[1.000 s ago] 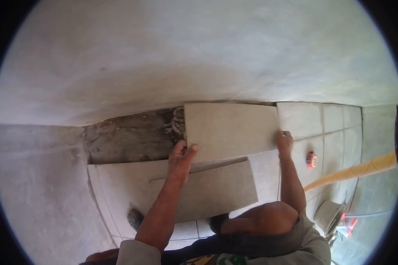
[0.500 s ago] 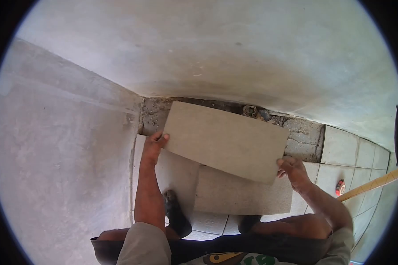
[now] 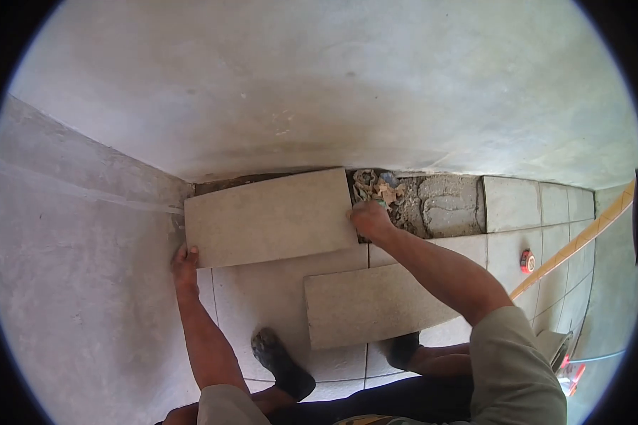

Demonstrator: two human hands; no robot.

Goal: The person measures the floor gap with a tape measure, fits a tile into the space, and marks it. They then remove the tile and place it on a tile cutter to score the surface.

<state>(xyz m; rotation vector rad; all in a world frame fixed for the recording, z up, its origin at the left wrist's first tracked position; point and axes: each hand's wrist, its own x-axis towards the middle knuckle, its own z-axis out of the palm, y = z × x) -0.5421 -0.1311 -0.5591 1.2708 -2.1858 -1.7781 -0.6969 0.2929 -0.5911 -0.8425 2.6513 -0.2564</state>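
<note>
1. Step in hand, as I read it: seating the grey tile [image 3: 269, 218] into the corner slot, where the back wall [image 3: 333, 85] meets the side wall [image 3: 71, 283].
2. Grey tile lies nearly flat, with its left end against the side wall and its far edge along the back wall. It looks slightly skewed; I can't tell if it is fully down.
3. Left hand [image 3: 186, 262] is at the tile's near-left corner, fingers curled onto the edge. Right hand [image 3: 370, 219] is closed on the right short edge, fingers bent over it.
4. Right of the tile is the bare mortar bed [image 3: 443, 205] with debris [image 3: 376, 188] just beside the right hand, then the laid tiles [image 3: 517, 202].
5. A loose tile [image 3: 365, 304] lies on the finished floor, near but not touching the grey tile. A shoe [image 3: 283, 361] sits beside it, and a red tape measure [image 3: 527, 261] is well apart.
6. The next move calls for squaring the near edge to the joint line and keeping the debris from getting under the right edge, with even pressure from both hands.
</note>
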